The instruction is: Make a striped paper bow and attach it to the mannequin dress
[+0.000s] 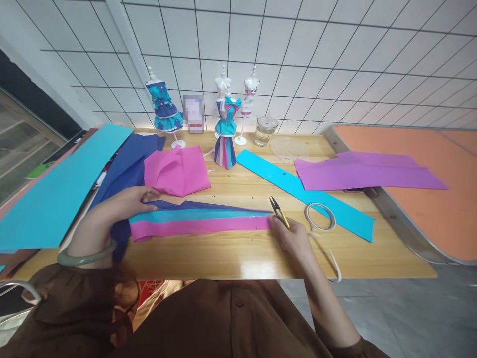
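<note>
My right hand (292, 233) is closed around thread snips (279, 213) with yellow handles and dark blades pointing up. Its fingertips touch the right end of a long layered fabric strip, with a pink band (201, 226) in front, a light blue band (201, 214) behind it and a navy band (186, 205) along the back. At the strip's left end rests my left hand (130, 203), its thumb and fingers apart, by the navy edge. A crumpled pink cloth (179, 171) lies just beyond that hand. Right of the snips sits a roll of narrow white tape (306, 217), its loose end trailing forward.
Doll dress forms, one in a blue tiered outfit (164, 104), stand along the wall beside a phone (193, 114) and a glass of liquid (265, 132). A blue strip (268, 174) and purple fabric (357, 171) lie right; a blue sheet (67, 184) and navy fabric (126, 164) lie left.
</note>
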The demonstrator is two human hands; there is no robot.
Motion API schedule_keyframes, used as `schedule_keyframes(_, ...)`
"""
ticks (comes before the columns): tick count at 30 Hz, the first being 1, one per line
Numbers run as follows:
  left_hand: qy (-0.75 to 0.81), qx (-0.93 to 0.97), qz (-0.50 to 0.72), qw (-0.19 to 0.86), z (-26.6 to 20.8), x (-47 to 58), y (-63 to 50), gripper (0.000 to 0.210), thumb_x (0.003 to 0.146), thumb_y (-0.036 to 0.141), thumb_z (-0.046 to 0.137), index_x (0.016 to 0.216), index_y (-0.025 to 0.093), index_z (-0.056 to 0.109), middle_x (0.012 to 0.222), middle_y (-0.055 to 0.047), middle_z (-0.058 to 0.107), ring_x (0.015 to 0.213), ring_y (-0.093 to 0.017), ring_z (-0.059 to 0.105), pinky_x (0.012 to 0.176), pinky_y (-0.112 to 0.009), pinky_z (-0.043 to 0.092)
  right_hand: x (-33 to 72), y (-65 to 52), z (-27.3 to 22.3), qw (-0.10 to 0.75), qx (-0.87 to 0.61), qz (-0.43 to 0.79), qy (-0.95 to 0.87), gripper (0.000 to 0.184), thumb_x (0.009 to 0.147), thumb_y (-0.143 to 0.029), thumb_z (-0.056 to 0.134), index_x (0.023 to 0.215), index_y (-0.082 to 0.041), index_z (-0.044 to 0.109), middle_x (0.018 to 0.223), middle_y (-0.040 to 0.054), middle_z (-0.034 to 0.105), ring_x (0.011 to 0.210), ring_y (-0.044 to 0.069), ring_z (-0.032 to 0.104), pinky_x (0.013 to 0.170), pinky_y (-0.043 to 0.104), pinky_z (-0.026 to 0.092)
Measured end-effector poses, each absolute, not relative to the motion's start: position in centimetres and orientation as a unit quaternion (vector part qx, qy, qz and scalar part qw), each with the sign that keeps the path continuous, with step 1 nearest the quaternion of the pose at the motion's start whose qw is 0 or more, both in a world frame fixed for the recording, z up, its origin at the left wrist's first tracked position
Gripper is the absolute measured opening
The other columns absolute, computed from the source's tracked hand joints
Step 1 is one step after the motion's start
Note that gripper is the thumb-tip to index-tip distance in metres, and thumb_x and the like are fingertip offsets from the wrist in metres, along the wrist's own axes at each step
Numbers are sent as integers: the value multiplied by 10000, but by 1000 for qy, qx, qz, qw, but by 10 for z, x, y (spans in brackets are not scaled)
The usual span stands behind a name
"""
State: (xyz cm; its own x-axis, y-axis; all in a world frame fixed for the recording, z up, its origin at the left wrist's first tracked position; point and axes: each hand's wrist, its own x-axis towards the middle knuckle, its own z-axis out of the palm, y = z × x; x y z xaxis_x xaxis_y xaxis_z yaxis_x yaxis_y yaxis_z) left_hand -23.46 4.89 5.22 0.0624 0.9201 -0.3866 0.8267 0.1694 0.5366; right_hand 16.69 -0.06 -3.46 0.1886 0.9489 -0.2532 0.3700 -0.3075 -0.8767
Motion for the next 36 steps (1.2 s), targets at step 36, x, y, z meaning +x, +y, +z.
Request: schedule_keyframes(36,405,909,84,45,-40,-39,-3,541,822,486,414,1232,134,442,1343,-122,392,1287,-278,249,1049,-436,222,196,-62,-36,250,-705,-52,-662,209,851,-295,442,901,-170,602,783,61,606,717,172,560,611,262,390)
